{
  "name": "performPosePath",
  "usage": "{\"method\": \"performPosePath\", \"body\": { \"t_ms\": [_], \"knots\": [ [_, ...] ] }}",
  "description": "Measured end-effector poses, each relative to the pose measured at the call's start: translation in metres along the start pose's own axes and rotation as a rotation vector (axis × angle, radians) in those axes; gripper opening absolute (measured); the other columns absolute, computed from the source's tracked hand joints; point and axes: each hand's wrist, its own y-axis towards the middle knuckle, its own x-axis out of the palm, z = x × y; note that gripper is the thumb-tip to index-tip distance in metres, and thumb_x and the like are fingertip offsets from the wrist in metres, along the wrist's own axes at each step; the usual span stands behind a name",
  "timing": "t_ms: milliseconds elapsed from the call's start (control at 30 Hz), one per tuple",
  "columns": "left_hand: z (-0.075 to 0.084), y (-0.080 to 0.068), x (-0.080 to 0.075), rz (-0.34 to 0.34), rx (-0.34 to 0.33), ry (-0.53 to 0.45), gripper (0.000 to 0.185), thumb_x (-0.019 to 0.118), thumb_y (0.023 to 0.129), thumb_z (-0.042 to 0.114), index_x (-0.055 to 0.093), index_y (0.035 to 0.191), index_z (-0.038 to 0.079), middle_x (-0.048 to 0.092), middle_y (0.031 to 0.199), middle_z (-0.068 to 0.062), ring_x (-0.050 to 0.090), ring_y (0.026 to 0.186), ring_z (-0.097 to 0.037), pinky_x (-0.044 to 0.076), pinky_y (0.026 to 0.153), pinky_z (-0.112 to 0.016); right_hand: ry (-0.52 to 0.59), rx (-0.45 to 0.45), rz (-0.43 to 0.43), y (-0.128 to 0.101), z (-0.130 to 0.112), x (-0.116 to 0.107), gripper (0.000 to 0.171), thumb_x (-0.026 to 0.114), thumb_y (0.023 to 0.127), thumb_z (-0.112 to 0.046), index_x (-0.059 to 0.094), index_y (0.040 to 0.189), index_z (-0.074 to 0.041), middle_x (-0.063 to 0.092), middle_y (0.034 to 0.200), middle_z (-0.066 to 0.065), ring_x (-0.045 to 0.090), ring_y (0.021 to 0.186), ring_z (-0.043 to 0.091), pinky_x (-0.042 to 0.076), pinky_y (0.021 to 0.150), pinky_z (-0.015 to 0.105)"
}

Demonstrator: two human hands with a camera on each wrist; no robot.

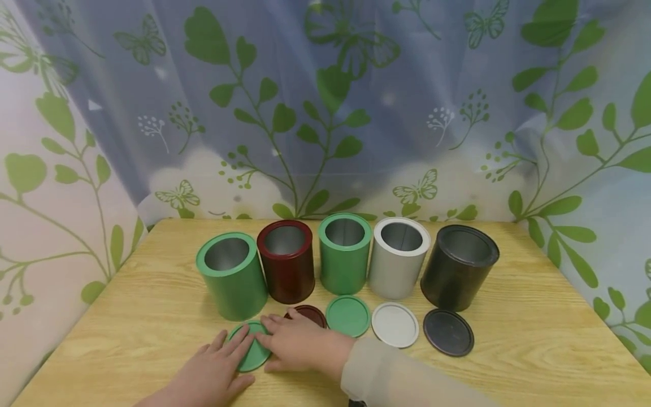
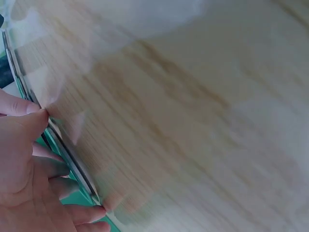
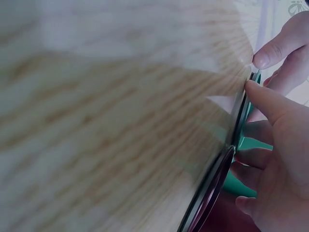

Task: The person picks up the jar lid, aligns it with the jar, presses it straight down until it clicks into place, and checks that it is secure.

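A round green lid (image 1: 252,356) lies flat on the table in front of the leftmost green can (image 1: 236,294). My left hand (image 1: 211,364) rests at its left side, with fairly straight fingers reaching over the top. From the right, my right hand (image 1: 297,342) touches the same lid with spread fingers and partly covers a dark red lid (image 1: 312,314). In the left wrist view, the left thumb and fingers lie along the rim of the green lid (image 2: 77,197). The right wrist view has the right thumb and fingertips at the rims, with the dark red lid (image 3: 212,191) close below.
Behind the lids stand uncovered cans: dark red (image 1: 290,277), another green (image 1: 344,268), white (image 1: 394,274) and black (image 1: 452,277). Further lids, green (image 1: 348,316), white (image 1: 395,325) and black (image 1: 448,332), lie before them on the wooden table (image 1: 549,339). A leaf-patterned curtain (image 1: 407,141) hangs behind.
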Motion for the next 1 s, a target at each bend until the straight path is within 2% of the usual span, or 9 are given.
{"method": "performPosePath", "body": {
  "t_ms": [267,400,600,700,900,1000],
  "knots": [
    [0.002,0.001,0.001,0.043,0.072,0.017,0.061,0.054,0.092,0.041,0.046,0.136,-0.001,0.041,0.142,-0.016,0.039,0.12,-0.052,0.038,0.09,-0.061,-0.024,-0.014,0.025,0.0,-0.003,-0.001,0.062,0.047,0.091,-0.055,0.041,0.143,-0.022,0.026,0.151,0.001,0.032,0.132,0.006,0.029,0.106,0.04],
    [0.003,0.002,0.002,0.045,0.078,0.042,0.057,0.055,0.092,0.037,0.047,0.135,-0.001,0.042,0.141,-0.017,0.04,0.12,-0.051,0.039,0.092,-0.058,-0.049,-0.026,0.027,0.003,-0.005,0.0,0.06,0.047,0.092,-0.052,0.042,0.142,-0.019,0.027,0.151,-0.003,0.033,0.131,0.006,0.031,0.105,0.035],
    [0.0,-0.002,0.005,0.074,0.103,0.066,0.057,0.053,0.094,0.036,0.048,0.132,-0.007,0.038,0.14,-0.024,0.036,0.124,-0.049,0.037,0.094,-0.056,0.041,-0.052,0.026,-0.001,-0.004,-0.003,0.059,0.046,0.094,-0.047,0.039,0.143,-0.015,0.025,0.152,0.0,0.026,0.135,0.009,0.029,0.106,0.028],
    [-0.002,-0.005,0.007,0.147,0.138,0.073,0.056,0.053,0.095,0.034,0.049,0.13,-0.009,0.038,0.14,-0.026,0.036,0.125,-0.047,0.036,0.096,-0.054,0.08,-0.074,0.055,-0.005,-0.002,-0.005,0.058,0.043,0.096,-0.045,0.037,0.144,-0.013,0.024,0.152,0.002,0.022,0.137,0.01,0.026,0.107,0.027],
    [-0.004,-0.011,0.009,0.393,0.209,0.153,0.052,0.058,0.092,0.033,0.055,0.125,-0.007,0.048,0.134,-0.021,0.045,0.121,-0.041,0.041,0.094,-0.047,0.069,-0.126,0.168,-0.016,0.0,-0.009,0.055,0.038,0.099,-0.042,0.039,0.143,-0.009,0.029,0.15,0.004,0.024,0.137,0.014,0.023,0.108,0.026],
    [-0.004,-0.012,0.005,0.484,0.24,0.174,0.052,0.057,0.093,0.036,0.057,0.123,-0.006,0.051,0.131,-0.02,0.048,0.118,-0.039,0.044,0.091,-0.047,0.064,-0.131,0.211,-0.021,0.0,-0.013,0.055,0.037,0.099,-0.041,0.04,0.142,-0.008,0.03,0.15,0.005,0.026,0.137,0.015,0.024,0.108,0.027]
  ]
}}
